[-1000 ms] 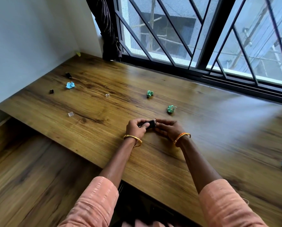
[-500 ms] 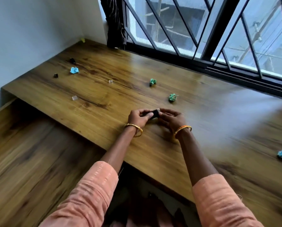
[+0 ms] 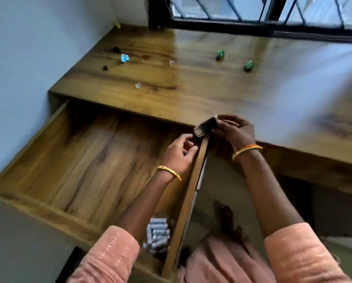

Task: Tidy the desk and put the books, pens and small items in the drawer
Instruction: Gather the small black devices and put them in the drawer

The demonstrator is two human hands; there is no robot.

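The left hand (image 3: 179,155) let go; only the right hand (image 3: 234,130) holds the small black box (image 3: 205,127), now over the open wooden drawer (image 3: 101,152).

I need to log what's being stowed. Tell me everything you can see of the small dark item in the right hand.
The small dark item is a little black block with a pale, silvery end facing the camera; blur hides its make. The right hand pinches it, tilted, above the corner of the open drawer, at the desk edge. Nothing else touches it.
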